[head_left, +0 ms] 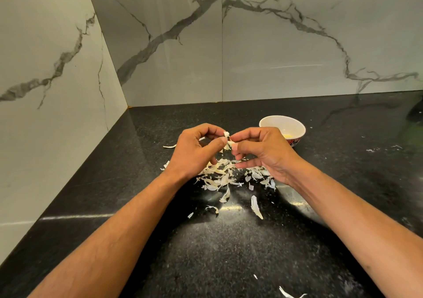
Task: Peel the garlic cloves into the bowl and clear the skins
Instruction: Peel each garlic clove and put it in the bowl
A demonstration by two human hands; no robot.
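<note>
Both hands meet above the black counter, pinching one small garlic clove between their fingertips. My left hand grips it from the left, my right hand from the right, with loose skin hanging from the clove. A pile of pale garlic skins lies on the counter right under the hands, with more flakes scattered toward me. The white bowl with a red patterned outside stands just behind my right hand; something yellowish shows inside it, partly hidden by the hand.
The black speckled counter fills a corner between marble-patterned walls on the left and at the back. A few stray skins lie near the front edge, and small white specks sit to the right of the bowl.
</note>
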